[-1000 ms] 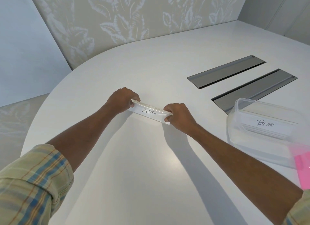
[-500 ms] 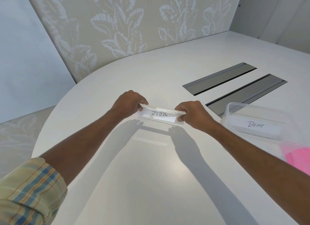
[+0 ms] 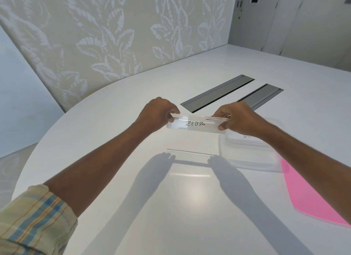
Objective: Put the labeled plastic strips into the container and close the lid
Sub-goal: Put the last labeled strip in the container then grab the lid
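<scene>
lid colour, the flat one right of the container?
Translucent pink flat plastic lid, clearest in the head view.

Surface: white table (image 3: 190,207) with a rounded near-left edge.
Set into it: two grey metal slots (image 3: 217,93), side by side.
On it, right: clear plastic container (image 3: 247,159), blurred, seemingly open.
Beside it: pink lid (image 3: 311,195), flat, touching the container's right edge.

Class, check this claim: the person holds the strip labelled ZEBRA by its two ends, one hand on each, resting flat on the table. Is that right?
Not quite. The left hand and right hand do grip the ZEBRA strip by its ends, but it is lifted above the table; the head view shows its shadow below.
</scene>
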Action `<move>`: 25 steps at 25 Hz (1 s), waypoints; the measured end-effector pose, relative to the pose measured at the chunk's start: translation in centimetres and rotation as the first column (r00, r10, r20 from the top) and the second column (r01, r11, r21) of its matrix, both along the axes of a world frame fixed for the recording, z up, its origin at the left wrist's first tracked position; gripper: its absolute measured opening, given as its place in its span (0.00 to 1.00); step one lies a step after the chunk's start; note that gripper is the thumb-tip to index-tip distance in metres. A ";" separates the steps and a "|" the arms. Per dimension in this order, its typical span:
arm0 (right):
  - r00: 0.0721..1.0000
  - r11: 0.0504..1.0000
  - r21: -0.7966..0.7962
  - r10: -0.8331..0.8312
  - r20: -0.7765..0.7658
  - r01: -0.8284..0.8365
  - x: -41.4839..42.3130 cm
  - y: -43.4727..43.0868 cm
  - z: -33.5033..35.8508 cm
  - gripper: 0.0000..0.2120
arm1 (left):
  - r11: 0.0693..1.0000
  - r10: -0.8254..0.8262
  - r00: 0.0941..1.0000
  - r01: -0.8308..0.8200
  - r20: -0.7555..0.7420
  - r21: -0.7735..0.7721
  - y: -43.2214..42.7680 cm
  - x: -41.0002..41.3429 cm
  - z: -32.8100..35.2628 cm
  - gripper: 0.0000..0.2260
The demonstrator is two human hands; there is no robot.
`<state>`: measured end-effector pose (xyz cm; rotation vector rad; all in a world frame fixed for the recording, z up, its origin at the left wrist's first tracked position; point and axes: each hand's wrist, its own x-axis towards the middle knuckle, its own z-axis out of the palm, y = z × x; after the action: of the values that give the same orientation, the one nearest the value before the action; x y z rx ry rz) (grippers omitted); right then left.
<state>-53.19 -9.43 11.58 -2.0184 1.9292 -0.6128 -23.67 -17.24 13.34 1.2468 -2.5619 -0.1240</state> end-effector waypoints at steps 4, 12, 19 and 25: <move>0.999 0.999 0.005 -0.050 -0.009 0.050 -4.9 2.1 1.4 0.17 | 1.000 -0.021 0.999 0.021 -0.034 -0.003 1.1 -5.6 0.7 0.27; 0.992 0.993 0.024 -0.114 -0.061 0.116 -14.1 4.2 1.7 0.18 | 0.997 -0.075 0.995 0.076 -0.068 0.022 2.6 -15.2 0.0 0.23; 0.990 0.989 0.083 -0.113 -0.089 0.121 -18.2 4.1 0.2 0.21 | 0.995 -0.069 0.997 0.070 -0.017 0.076 2.0 -20.7 -2.4 0.18; 0.987 0.990 0.109 -0.079 -0.138 0.095 -19.1 3.1 -2.1 0.19 | 0.997 -0.080 0.996 0.080 0.051 -0.007 0.7 -22.2 -5.3 0.15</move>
<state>-72.29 -6.37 9.46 -1.9574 2.0875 -0.3852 -45.82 -16.58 8.01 1.1592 -2.6538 -0.0986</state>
